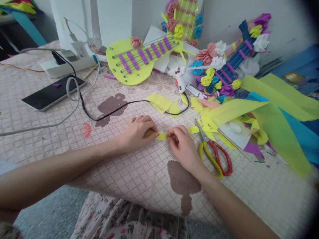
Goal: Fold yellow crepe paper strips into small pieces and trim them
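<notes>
At the far left of a quilted cover (139, 166) lay a dark-screened phone (53, 94), in front of a white power strip (53, 70). Next came a yellow guitar shape (139, 66), its strings, purple bars and one pink flower already in place; it looked nearly complete. Nearer, the left hand (141, 131) pinched a yellow strip (162, 136), thumb and fingertips together on it. Low over the cover, the strip reached the right hand (183, 144), whose thumb and forefinger were closed on it too. Its visible stretch was flat, so its shaping seemed barely begun. Beyond stood a glue gun (180, 81), unheld. Farther right were scissors (209, 146), a blue guitar shape (230, 68) already thick with flowers, and yellow sheets (276, 132), apparently unused.
</notes>
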`<state>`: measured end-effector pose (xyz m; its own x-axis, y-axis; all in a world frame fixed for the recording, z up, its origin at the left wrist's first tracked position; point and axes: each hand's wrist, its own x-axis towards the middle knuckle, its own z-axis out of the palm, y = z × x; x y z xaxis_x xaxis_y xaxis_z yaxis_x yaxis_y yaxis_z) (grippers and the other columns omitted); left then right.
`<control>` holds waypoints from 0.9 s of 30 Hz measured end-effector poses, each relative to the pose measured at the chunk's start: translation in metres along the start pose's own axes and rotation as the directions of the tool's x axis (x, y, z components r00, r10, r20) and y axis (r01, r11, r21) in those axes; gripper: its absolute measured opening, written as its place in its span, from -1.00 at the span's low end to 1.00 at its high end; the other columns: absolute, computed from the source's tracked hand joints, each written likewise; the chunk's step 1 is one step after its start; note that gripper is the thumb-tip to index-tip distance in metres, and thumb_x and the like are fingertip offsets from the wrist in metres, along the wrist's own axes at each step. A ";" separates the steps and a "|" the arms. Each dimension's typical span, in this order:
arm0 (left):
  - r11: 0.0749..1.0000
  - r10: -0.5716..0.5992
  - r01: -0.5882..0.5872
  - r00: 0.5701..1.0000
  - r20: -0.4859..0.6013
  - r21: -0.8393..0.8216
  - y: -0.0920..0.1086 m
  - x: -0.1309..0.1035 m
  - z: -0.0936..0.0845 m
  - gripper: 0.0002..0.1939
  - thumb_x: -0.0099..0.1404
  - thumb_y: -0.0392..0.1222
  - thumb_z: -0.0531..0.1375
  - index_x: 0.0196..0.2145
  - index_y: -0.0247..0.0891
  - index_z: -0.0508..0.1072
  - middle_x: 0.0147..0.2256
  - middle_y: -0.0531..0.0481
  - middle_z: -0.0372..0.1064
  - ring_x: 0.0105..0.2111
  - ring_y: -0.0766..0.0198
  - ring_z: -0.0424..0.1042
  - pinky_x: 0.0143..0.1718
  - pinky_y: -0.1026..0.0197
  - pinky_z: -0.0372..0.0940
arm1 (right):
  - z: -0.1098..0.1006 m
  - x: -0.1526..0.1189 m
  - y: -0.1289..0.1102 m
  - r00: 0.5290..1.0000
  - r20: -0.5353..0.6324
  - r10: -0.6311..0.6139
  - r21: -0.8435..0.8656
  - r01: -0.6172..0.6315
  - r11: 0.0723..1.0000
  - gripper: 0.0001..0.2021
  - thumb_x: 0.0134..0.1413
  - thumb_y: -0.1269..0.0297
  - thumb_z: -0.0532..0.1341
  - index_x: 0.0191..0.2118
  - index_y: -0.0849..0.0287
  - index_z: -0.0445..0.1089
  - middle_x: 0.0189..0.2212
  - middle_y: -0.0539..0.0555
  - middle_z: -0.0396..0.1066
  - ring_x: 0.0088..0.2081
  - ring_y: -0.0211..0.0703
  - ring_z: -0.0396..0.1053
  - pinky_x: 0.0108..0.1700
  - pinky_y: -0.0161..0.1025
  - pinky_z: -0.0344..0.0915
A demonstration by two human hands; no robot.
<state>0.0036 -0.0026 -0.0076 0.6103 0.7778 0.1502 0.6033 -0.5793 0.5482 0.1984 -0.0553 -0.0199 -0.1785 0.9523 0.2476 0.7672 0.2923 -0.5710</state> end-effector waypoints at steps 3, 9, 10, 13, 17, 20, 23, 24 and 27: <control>0.997 -0.008 0.011 0.999 -0.038 0.082 0.004 0.002 0.005 -0.82 0.22 -0.09 0.21 -0.39 -0.28 0.41 -0.28 -0.05 0.35 -0.19 0.09 0.26 -0.16 0.05 0.09 | 0.001 0.000 0.000 1.000 -0.009 0.005 -0.017 -0.006 1.000 -0.85 0.01 0.53 0.08 -0.32 0.14 0.25 -0.32 0.06 0.24 -0.33 -0.14 0.27 -0.29 -0.17 0.23; 0.999 0.017 -0.018 1.000 -0.010 -0.037 -0.008 0.002 0.000 -0.97 0.19 -0.32 0.16 -0.38 -0.27 0.41 -0.28 -0.02 0.36 -0.19 0.16 0.30 -0.12 0.07 0.13 | -0.003 -0.001 -0.001 1.000 0.006 -0.006 0.006 0.006 1.000 -0.84 0.03 0.54 0.09 -0.31 0.14 0.26 -0.32 0.05 0.24 -0.33 -0.16 0.27 -0.29 -0.19 0.25; 0.995 0.057 -0.057 0.998 0.003 -0.080 -0.011 0.002 -0.003 -0.94 0.21 -0.33 0.13 -0.38 -0.27 0.42 -0.28 -0.02 0.37 -0.19 0.18 0.31 -0.12 0.10 0.14 | -0.005 -0.001 0.000 1.000 0.015 -0.012 0.014 0.012 1.000 -0.85 0.04 0.54 0.11 -0.29 0.15 0.27 -0.31 0.06 0.23 -0.34 -0.18 0.27 -0.30 -0.21 0.26; 0.972 0.185 -0.174 0.981 0.058 -0.160 -0.019 0.001 -0.010 -0.92 0.22 -0.32 0.12 -0.32 -0.28 0.41 -0.26 -0.03 0.36 -0.19 0.21 0.33 -0.10 0.13 0.17 | -0.010 -0.002 0.000 0.998 0.052 -0.042 0.015 0.041 0.999 -0.85 0.05 0.50 0.17 -0.24 0.17 0.28 -0.25 0.08 0.24 -0.34 -0.20 0.27 -0.30 -0.22 0.28; 0.977 0.190 -0.181 0.979 0.077 -0.114 -0.020 0.000 -0.014 -0.82 0.18 -0.24 0.23 -0.24 -0.28 0.38 -0.21 -0.04 0.34 -0.15 0.17 0.31 -0.07 0.11 0.17 | -0.013 -0.003 0.000 0.992 0.100 -0.081 -0.025 0.084 0.996 -0.85 0.11 0.45 0.18 -0.19 0.15 0.29 -0.20 0.09 0.27 -0.25 -0.15 0.31 -0.25 -0.20 0.32; 0.978 0.208 -0.207 0.976 0.066 -0.026 -0.017 -0.002 -0.013 -0.85 0.20 -0.26 0.20 -0.24 -0.27 0.37 -0.20 -0.04 0.34 -0.15 0.17 0.31 -0.07 0.09 0.16 | -0.013 -0.003 0.001 0.988 0.108 -0.115 -0.069 0.123 0.990 -0.88 0.16 0.43 0.15 -0.18 0.14 0.30 -0.20 0.11 0.29 -0.19 -0.10 0.33 -0.22 -0.17 0.33; 0.965 0.260 -0.263 0.963 0.070 0.023 -0.016 -0.002 -0.012 -0.89 0.24 -0.30 0.16 -0.24 -0.27 0.38 -0.20 -0.05 0.35 -0.15 0.17 0.31 -0.09 0.11 0.17 | -0.012 -0.004 0.002 0.986 0.094 -0.138 -0.111 0.148 0.983 -0.88 0.17 0.43 0.14 -0.17 0.14 0.30 -0.19 0.12 0.30 -0.17 -0.07 0.34 -0.17 -0.14 0.34; 0.961 0.272 -0.274 0.960 0.068 0.026 -0.016 -0.002 -0.012 -0.89 0.26 -0.30 0.15 -0.23 -0.27 0.38 -0.20 -0.05 0.35 -0.16 0.17 0.31 -0.10 0.11 0.17 | -0.012 -0.004 0.002 0.986 0.089 -0.138 -0.116 0.148 0.982 -0.87 0.17 0.44 0.13 -0.16 0.14 0.30 -0.19 0.12 0.31 -0.17 -0.07 0.34 -0.17 -0.13 0.34; 0.962 0.273 -0.274 0.961 0.051 0.017 -0.017 -0.002 -0.012 -0.89 0.27 -0.30 0.13 -0.21 -0.29 0.36 -0.21 -0.05 0.35 -0.18 0.20 0.32 -0.11 0.13 0.18 | -0.011 -0.005 0.003 0.988 0.070 -0.138 -0.117 0.145 0.982 -0.82 0.18 0.45 0.11 -0.11 0.13 0.29 -0.17 0.13 0.31 -0.19 -0.09 0.35 -0.18 -0.13 0.35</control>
<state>-0.0140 0.0092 -0.0070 0.7771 0.5767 0.2520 0.4216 -0.7743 0.4720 0.2083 -0.0602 -0.0137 -0.3250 0.9067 0.2687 0.7999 0.4152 -0.4334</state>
